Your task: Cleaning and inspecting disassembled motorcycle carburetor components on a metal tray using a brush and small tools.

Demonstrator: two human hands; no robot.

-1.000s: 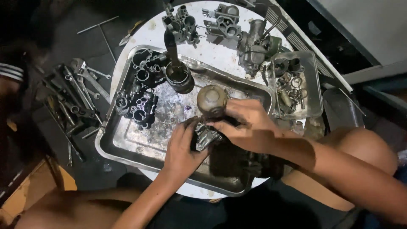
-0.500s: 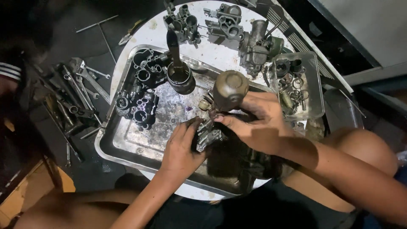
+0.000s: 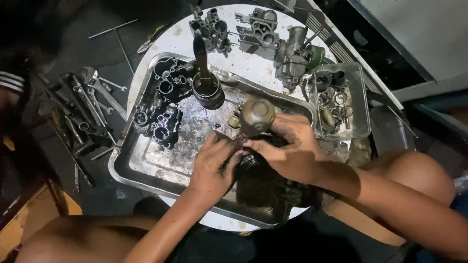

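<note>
One camera on my head, looking steeply down, close over the metal tray on the round white table. Tray fills mid-frame; my forearms enter from below it, floor tools left of it, plastic box right.

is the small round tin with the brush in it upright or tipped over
Upright: the small round metal tin stands in the steel tray, rim facing up, with the brush handle rising from it.
</note>
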